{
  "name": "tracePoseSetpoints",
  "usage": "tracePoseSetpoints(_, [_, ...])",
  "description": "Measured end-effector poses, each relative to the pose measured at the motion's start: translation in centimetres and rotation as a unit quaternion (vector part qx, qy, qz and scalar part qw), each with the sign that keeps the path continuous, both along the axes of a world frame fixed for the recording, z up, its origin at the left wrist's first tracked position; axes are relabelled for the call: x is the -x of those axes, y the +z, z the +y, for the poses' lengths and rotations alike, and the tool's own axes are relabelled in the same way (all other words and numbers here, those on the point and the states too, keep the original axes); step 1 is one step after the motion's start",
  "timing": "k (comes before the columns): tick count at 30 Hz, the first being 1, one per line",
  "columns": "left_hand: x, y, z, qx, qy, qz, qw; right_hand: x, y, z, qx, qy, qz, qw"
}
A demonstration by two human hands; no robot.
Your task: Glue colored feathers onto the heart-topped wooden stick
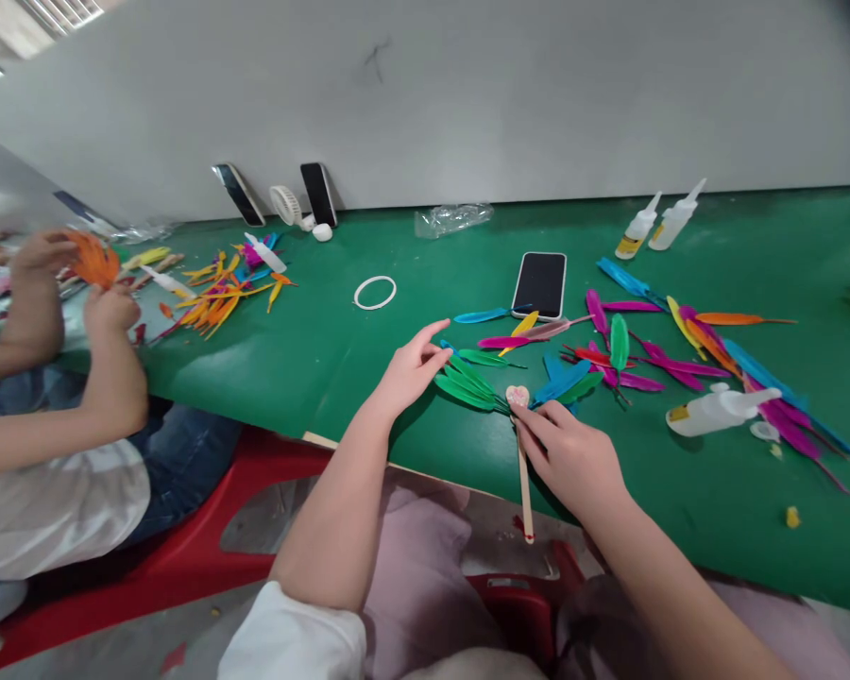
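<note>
A wooden stick point(525, 486) with a heart-shaped piece point(517, 396) at its top lies at the table's front edge. Green feathers point(467, 385) fan out to the left of the heart, blue ones point(558, 380) to the right. My right hand point(570, 453) has its fingers pressed together at the heart and the top of the stick, gripping there. Above the green feathers is my left hand point(415, 366), its fingers apart and its fingertips near a small blue feather tip; nothing is held in it.
Loose feathers point(670, 364) and a glue bottle point(715, 412) lie to the right. A phone point(540, 283), a white ring point(375, 293) and two more bottles point(637, 229) are farther back. At left, a person holds orange feathers point(95, 260).
</note>
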State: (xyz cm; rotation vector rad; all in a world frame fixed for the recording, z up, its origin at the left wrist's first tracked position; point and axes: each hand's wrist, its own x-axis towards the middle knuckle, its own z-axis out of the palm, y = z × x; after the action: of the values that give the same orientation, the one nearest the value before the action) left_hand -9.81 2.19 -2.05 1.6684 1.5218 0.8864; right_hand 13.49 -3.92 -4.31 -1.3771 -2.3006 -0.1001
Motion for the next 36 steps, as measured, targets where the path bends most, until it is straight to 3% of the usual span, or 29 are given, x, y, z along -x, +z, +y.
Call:
tracePoseSetpoints(4, [-0.5,-0.1,0.2,-0.013,-0.007,0.010,1.000,-0.2,0.0,0.0,0.001,-0.007,0.030,1.000])
tracePoseSetpoints(12, [-0.8,-0.1,0.5,-0.012,-0.006,-0.001,1.000,-0.7,0.6,0.2,0.045,-0.075,0.201,0.976])
tracePoseSetpoints(22, [-1.1,-0.1,0.6,-0.011,-0.002,-0.012,1.000,-0.7,0.7,0.2,0.088,-0.067,0.205,0.973])
tracePoseSetpoints(28, [-1.8,0.7,0.8,-0.043,0.090,-0.105,0.990,-0.6,1.3,0.2,0.093,-0.063,0.230,0.967])
tracePoseSetpoints(32, [-3.8,1.8,2.0,-0.070,0.149,-0.139,0.977,-0.5,1.6,0.0,0.093,-0.035,0.257,0.961])
tracePoseSetpoints(36, [-7.2,3.9,4.6,-0.052,0.115,-0.097,0.987,-0.3,1.5,-0.1,0.086,0.013,0.275,0.957])
